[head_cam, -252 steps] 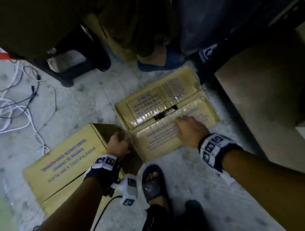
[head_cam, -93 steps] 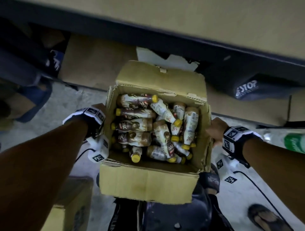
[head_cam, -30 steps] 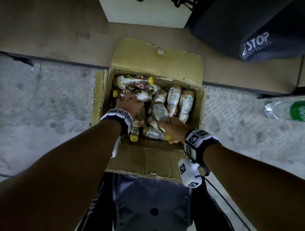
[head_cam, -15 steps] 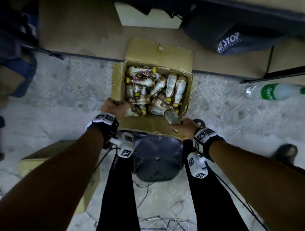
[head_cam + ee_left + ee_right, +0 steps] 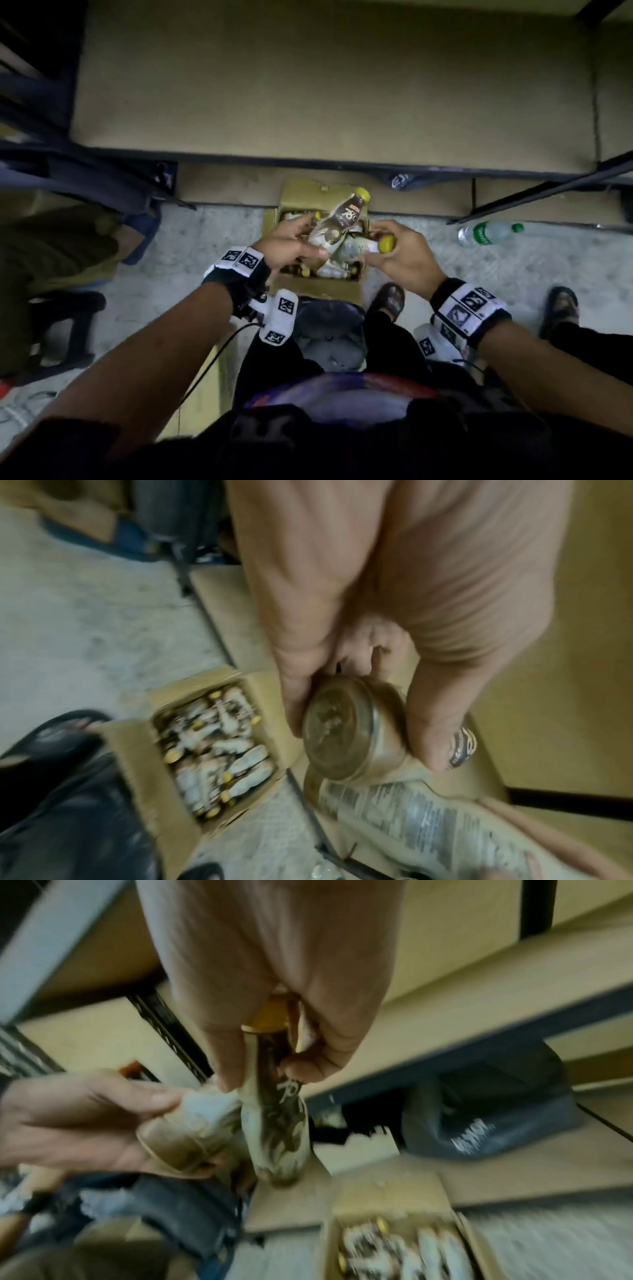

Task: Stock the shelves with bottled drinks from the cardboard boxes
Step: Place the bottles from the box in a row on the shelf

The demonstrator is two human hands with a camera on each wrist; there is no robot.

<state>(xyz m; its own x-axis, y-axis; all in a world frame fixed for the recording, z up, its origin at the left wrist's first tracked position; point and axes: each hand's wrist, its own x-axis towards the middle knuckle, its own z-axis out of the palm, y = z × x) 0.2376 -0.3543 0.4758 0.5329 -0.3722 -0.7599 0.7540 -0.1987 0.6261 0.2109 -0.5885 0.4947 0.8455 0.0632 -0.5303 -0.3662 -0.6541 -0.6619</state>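
The open cardboard box (image 5: 317, 290) sits on the floor below both hands, with several brown-and-cream bottles lying in it (image 5: 219, 753). My left hand (image 5: 313, 237) grips one bottle (image 5: 342, 221) by its lower body, its yellow cap (image 5: 363, 195) pointing away; the left wrist view shows its base (image 5: 339, 731). My right hand (image 5: 375, 245) pinches a second bottle (image 5: 277, 1123) at the neck, just under its yellow cap (image 5: 387, 244). The two bottles touch above the box. A bare tan shelf board (image 5: 308, 85) lies just beyond the box.
A clear water bottle with a green label (image 5: 489, 233) lies on the floor at right. Sandalled feet (image 5: 388, 301) (image 5: 561, 305) stand near the box. A dark bag (image 5: 479, 1123) sits under the shelf. A black stool (image 5: 61, 325) stands at left.
Both hands have come up out of the box, each with a bottle, and now hold them together above it. The view has risen, so the shelf board fills the top.
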